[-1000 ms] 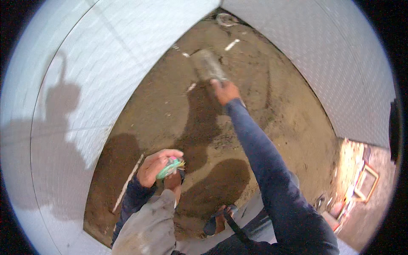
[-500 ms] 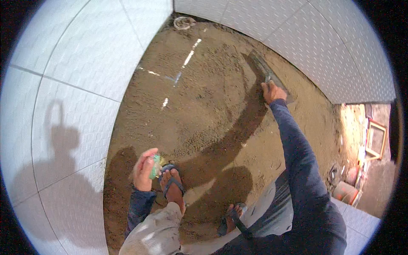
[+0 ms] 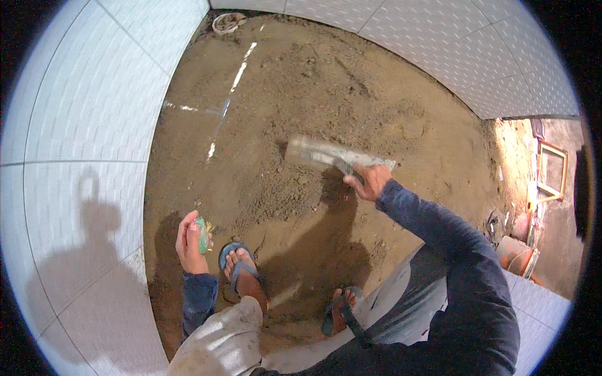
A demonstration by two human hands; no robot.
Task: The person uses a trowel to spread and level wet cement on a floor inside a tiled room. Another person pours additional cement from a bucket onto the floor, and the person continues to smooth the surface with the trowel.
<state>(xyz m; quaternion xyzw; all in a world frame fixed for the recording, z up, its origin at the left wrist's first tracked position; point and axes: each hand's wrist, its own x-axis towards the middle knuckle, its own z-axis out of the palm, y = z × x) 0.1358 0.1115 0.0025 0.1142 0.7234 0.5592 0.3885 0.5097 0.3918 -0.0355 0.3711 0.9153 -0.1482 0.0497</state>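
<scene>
Gripping a trowel (image 3: 320, 150) amid open ground (image 3: 288, 88), right hand (image 3: 373, 180) clear of tiled walls (image 3: 426, 34)

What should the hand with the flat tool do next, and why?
Maybe the right hand should draw the trowel gently toward the feet, over the crumbly patch. That patch looks rough and lies just on the feet's side of the blade, while the ground farther right looks smoother.

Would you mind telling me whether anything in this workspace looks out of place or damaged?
Perhaps: broken white streaks mark the brown ground ahead of the left hand, toward the upper left. They look odd against the otherwise earthy surface, possibly something partly buried; I cannot tell.
</scene>
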